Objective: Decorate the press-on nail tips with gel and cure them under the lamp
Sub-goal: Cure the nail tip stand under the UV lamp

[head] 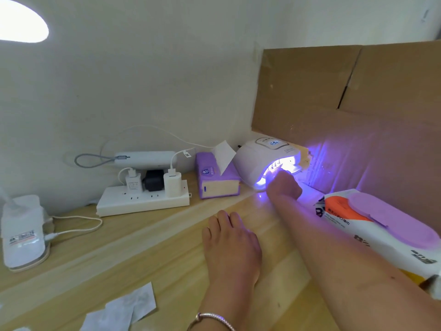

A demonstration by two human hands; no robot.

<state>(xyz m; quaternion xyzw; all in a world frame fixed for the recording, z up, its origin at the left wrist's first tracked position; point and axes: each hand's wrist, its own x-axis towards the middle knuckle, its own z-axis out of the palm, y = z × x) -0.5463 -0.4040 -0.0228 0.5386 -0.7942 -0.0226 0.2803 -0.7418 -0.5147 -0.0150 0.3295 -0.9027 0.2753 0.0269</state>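
The white curing lamp (262,161) stands at the back of the wooden table (143,247), lit violet, with its display on. My right hand (284,186) reaches into the lamp's opening. Its fingertips are lost in the glare, so what they hold cannot be made out. A row of small pale shapes (276,165), possibly nail tips, shows inside the opening just above that hand. My left hand (231,240) rests flat on the table in front, fingers straight and together, holding nothing. A thin bracelet (212,317) circles its wrist.
A purple tissue box (216,179) sits left of the lamp, then a white power strip (143,199) with chargers and cables. A wet-wipe pack (381,225) lies at the right. Cardboard (346,96) lines the right wall. White paper scraps (124,309) lie near the front.
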